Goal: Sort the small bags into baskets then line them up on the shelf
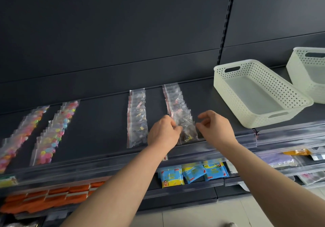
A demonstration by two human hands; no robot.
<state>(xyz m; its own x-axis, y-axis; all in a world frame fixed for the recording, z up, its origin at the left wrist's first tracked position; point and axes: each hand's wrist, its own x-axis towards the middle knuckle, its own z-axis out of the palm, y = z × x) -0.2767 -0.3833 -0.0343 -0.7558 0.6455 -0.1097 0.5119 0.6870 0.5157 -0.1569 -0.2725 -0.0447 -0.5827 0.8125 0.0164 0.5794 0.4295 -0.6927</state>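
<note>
Several rows of small clear zip bags lie overlapped on the dark shelf (98, 121). Two rows at the left (52, 131) hold bright coloured beads. A middle row (137, 117) holds small dark parts. The right row (177, 107) runs to the shelf's front edge. My left hand (163, 133) pinches the left edge of that row's front bag (186, 126). My right hand (216, 126) sits at the bag's right edge, fingers curled and pinched near it. Two white perforated baskets stand at the right, the near one (260, 114) with nothing inside.
The second white basket (299, 73) is partly cut off at the right edge. Lower shelves hold blue packets (191, 174) and orange packets (52, 197). A clear price rail (175, 156) runs along the shelf front. The dark back panel rises behind.
</note>
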